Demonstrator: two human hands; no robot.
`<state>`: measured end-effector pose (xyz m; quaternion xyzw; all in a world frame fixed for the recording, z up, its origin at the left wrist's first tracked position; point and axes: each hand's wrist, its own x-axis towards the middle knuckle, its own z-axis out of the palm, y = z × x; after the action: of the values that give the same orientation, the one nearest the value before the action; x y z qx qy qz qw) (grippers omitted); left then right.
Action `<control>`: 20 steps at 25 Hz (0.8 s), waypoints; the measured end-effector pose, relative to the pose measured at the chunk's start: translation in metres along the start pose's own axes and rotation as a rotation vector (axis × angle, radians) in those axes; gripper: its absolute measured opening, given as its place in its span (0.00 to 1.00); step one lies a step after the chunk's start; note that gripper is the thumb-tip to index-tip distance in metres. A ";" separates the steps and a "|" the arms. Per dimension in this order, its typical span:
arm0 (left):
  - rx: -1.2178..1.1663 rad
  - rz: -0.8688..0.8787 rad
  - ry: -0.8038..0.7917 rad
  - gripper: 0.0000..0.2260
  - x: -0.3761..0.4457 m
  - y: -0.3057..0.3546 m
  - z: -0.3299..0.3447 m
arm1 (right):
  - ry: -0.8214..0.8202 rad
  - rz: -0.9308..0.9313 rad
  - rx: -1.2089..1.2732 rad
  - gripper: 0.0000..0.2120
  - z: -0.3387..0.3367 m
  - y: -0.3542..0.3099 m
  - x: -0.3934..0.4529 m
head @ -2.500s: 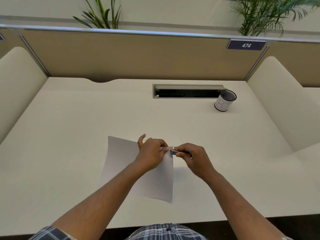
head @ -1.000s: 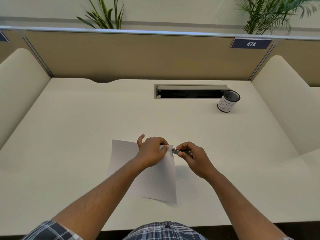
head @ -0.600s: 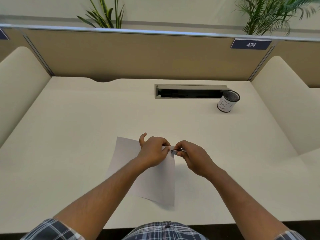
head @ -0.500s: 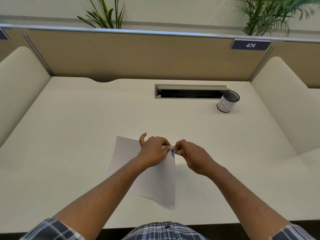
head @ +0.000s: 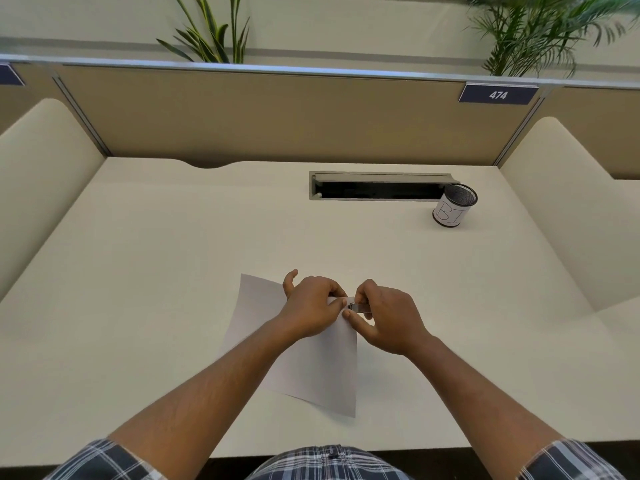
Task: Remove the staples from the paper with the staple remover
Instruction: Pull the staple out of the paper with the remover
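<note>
Your left hand [head: 311,308] pinched the paper's [head: 322,372] far right corner, your right hand [head: 388,318] gripped the remover [head: 356,307] at that edge, bare desk [head: 156,271] all round, cup [head: 452,210] far right.

Paper: white sheet of paper [head: 311,372] on the cream desk [head: 173,271], under the left hand [head: 311,306].
Remover: small metal staple remover [head: 358,308] in the right hand [head: 388,317], at the sheet's far right corner.
Cup: black mesh cup [head: 453,209] far beyond the right hand, beside the grey cable slot [head: 377,187].

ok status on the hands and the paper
Left hand pinning paper at its top right corner. Right hand gripping staple remover there. Nothing in the way.
</note>
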<state>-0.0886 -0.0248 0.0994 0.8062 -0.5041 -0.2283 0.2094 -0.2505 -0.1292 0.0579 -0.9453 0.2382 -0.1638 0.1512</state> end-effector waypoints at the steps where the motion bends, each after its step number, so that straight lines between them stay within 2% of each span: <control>1: -0.001 0.003 -0.003 0.10 -0.001 0.001 0.000 | 0.020 0.011 -0.008 0.16 0.001 -0.001 0.000; 8: -0.018 0.011 -0.008 0.09 -0.002 0.010 0.004 | 0.081 0.112 -0.054 0.11 0.005 -0.012 0.002; 14: -0.003 0.018 0.000 0.09 -0.004 0.009 0.006 | 0.041 0.073 -0.116 0.11 0.004 -0.010 0.001; 20: -0.051 -0.012 -0.009 0.09 -0.006 0.010 0.005 | 0.032 0.090 -0.045 0.11 0.003 -0.010 0.000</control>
<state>-0.1007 -0.0242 0.1021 0.8024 -0.4943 -0.2460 0.2264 -0.2453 -0.1200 0.0590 -0.9341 0.2864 -0.1665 0.1334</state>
